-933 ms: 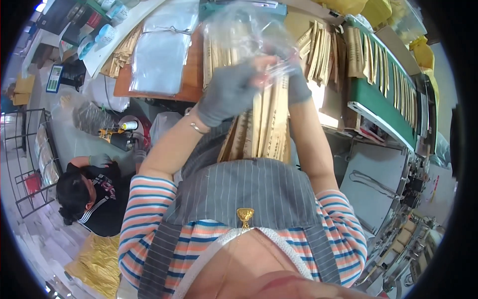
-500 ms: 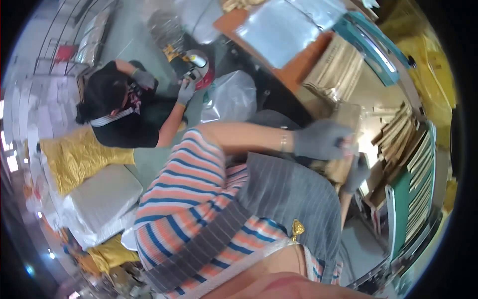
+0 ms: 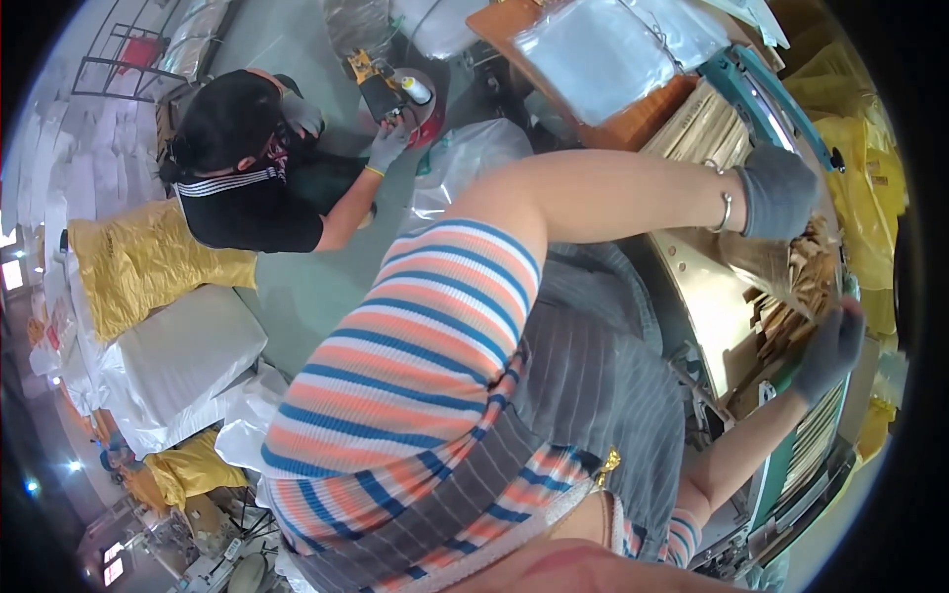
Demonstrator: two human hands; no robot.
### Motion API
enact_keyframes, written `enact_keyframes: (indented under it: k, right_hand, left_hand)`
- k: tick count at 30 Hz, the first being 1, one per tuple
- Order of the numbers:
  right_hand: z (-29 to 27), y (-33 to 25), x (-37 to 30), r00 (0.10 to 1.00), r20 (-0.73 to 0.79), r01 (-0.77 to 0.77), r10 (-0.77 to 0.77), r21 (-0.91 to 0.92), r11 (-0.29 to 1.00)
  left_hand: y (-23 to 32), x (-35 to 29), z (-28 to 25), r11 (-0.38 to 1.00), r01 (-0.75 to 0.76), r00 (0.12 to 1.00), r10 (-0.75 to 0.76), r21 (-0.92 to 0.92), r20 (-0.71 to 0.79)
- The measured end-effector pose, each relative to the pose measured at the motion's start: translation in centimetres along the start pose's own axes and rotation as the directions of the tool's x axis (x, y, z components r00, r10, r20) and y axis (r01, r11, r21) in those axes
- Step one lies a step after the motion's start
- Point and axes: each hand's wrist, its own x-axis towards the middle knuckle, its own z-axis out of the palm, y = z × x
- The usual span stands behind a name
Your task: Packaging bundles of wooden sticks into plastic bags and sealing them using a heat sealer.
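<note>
My left hand (image 3: 779,193), in a grey glove, is bent down over a bundle of brown paper pieces (image 3: 776,259) at the right. Its fingers are mostly hidden behind the back of the glove, closed at the bundle's far end. My right hand (image 3: 830,354), also gloved in grey with bare fingertips, is at the near end of the same bundle, its fingers bent around the edge. Beneath and beside the bundle, more brown paper pieces (image 3: 766,316) stand fanned out on the machine's pale metal table (image 3: 702,296).
A teal machine bar (image 3: 756,104) crosses beyond my left hand, near stacked brown paper (image 3: 697,124). Clear plastic sheets (image 3: 603,54) lie on an orange-brown board (image 3: 643,114). Yellow sacks (image 3: 862,178) hang at far right. At left, a co-worker (image 3: 247,168) handles a device near a thread cone (image 3: 415,91).
Both my hands have moved right with the brown paper, from over the table to the fanned row. My left arm has stretched out, and the view has shifted slightly.
</note>
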Motion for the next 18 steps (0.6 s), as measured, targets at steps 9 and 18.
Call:
enact_keyframes:
  k: [9,18]
  right_hand:
    - [-3.7,3.8,1.3,0.923,0.319,-0.178,0.216,-0.145,0.973]
    - [-2.2,-0.6,1.5,0.916,0.308,-0.297,0.255,0.096,0.95]
  left_hand:
    - [-0.6,-0.2,-2.2,0.968,-0.246,0.969,0.246,-0.052,-0.01]
    - [-0.6,-0.2,-4.7,0.883,-0.188,0.944,0.283,-0.431,0.168]
